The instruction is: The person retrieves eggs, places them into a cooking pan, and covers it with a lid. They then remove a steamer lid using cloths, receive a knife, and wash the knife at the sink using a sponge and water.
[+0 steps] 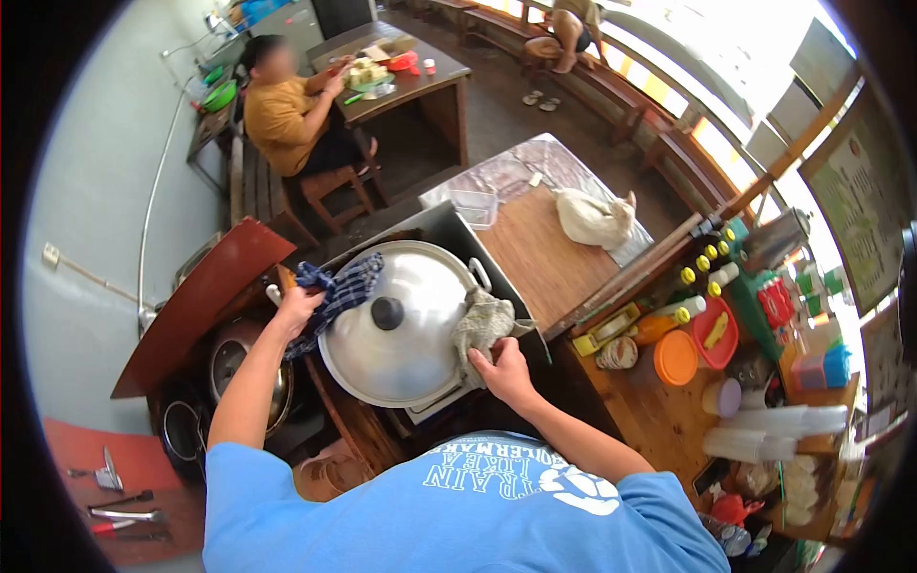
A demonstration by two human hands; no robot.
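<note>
A large silver pot sits in front of me, covered by a domed metal lid with a black knob. At its left side, my left hand is closed on a dark blue checked cloth, which lies against the lid's edge. My right hand grips a grey-green cloth bunched at the pot's right side. One loop handle shows bare just above that cloth. Whether another handle lies under either cloth is hidden.
A wooden board and a white cloth bundle lie beyond the pot. Bottles and an orange-lidded tub crowd the right counter. Pans stand at left behind a red panel. A seated person works at a far table.
</note>
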